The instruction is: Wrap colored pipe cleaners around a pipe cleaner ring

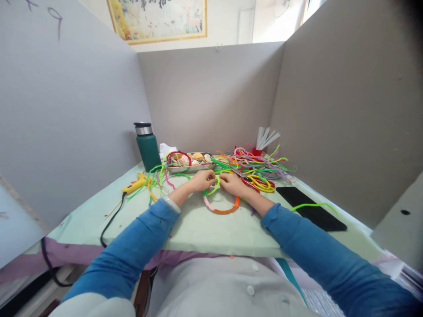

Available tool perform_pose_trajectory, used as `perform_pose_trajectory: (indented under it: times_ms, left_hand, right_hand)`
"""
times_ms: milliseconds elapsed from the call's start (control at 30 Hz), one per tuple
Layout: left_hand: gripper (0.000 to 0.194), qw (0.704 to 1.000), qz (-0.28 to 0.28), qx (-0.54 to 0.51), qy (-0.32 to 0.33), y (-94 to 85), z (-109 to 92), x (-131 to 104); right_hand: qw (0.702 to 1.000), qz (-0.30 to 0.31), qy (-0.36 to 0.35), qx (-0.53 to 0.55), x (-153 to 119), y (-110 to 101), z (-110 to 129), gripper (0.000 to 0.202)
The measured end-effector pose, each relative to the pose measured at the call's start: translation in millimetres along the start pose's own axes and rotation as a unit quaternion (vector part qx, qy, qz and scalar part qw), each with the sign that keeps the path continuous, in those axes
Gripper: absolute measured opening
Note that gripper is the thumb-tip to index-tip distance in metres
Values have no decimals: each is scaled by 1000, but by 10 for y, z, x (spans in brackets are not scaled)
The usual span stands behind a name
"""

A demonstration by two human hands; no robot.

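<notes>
A ring (226,211) wrapped in pink, orange and green fuzzy pipe cleaner lies near the middle of the table. At its far side my left hand (202,181) pinches a lime-green pipe cleaner (217,187), which bends in a loop down to the ring's left part. My right hand (232,183) faces it closely, thumb and fingers closed on the same lime-green strand. The far part of the ring is hidden by the hands. Just beyond my right hand are scissors (238,173), partly under pipe cleaners.
A metal tray (193,169) of shells stands at the back, beside a green bottle (148,149). A yellow glue gun (136,184) with a black cord lies left. Tangled pipe cleaners (269,166), glue sticks (265,139) and a black slab (310,208) are right. Grey partitions (211,97) surround the table.
</notes>
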State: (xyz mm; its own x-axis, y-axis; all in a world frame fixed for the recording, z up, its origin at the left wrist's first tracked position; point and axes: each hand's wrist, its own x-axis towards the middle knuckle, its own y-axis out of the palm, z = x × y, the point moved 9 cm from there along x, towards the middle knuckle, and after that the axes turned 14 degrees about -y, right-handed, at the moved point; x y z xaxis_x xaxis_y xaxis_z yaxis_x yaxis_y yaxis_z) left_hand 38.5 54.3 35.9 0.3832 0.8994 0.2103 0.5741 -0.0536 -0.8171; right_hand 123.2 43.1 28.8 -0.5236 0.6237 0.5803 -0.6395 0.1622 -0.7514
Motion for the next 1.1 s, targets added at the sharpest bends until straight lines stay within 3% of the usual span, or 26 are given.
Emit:
perform_pose_trajectory:
  times_ms: [433, 767, 1100]
  left_hand:
    - [8, 999, -6, 16, -26, -18, 30, 27]
    - [9, 984, 59, -153, -65, 79, 134, 66]
    - [14, 985, 12, -149, -85, 20, 191, 82]
  right_hand:
    - [1000, -5, -9, 11, 1, 9, -12, 26]
    - [999, -12, -28, 26, 4, -6, 64, 26]
    - [998, -9, -29, 46, -3, 15, 57, 23]
